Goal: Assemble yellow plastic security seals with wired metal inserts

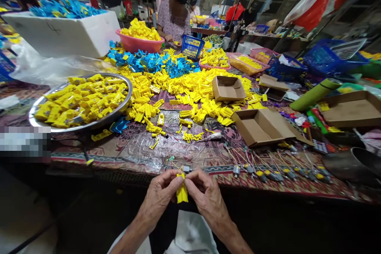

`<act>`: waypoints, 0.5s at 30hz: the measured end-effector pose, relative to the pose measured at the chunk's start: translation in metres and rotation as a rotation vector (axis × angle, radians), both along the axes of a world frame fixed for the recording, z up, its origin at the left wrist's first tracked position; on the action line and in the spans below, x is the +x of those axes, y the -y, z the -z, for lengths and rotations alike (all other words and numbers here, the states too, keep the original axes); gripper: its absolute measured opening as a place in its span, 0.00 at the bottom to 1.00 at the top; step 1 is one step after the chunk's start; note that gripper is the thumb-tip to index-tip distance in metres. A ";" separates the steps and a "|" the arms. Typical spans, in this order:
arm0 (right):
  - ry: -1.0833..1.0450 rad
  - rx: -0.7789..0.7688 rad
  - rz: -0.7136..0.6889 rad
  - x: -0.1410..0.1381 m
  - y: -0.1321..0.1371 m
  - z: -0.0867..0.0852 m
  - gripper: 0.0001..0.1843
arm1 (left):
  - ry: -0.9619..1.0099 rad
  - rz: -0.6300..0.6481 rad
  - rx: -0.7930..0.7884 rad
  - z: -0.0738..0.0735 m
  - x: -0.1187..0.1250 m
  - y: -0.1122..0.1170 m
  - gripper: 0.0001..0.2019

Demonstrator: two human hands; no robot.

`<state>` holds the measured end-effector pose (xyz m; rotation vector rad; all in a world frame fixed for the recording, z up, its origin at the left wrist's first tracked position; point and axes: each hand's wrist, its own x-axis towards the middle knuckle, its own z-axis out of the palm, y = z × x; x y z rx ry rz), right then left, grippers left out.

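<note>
My left hand [160,194] and my right hand [205,192] meet just below the table's front edge, both pinched on a small yellow plastic part [181,193] held upright between them. A tiny grey motor with thin wires [186,169] sticks up at the fingertips. Just right of my hands, a row of several small motors with wire leads [268,174] lies along the table edge. Loose yellow parts [190,95] cover the middle of the table.
A metal tray [125,105] heaped with yellow parts stands at the left. Open cardboard boxes [258,127] lie at the right. Blue parts [154,61], a pink basin [139,43], a white foam box [65,33] and blue baskets [192,45] stand farther back. Another person [175,12] sits across the table.
</note>
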<state>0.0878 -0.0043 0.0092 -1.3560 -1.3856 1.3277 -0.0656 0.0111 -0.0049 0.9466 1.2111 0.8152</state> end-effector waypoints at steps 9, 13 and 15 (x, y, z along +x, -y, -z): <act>0.396 0.299 0.054 0.089 -0.090 -0.033 0.27 | 0.087 0.011 -0.081 -0.003 -0.002 0.004 0.20; 0.532 0.336 0.089 0.115 -0.142 -0.036 0.18 | 0.151 0.018 -0.123 -0.002 0.001 0.003 0.21; 0.553 0.333 0.000 0.109 -0.161 -0.035 0.15 | 0.185 0.017 -0.134 -0.003 0.002 0.002 0.21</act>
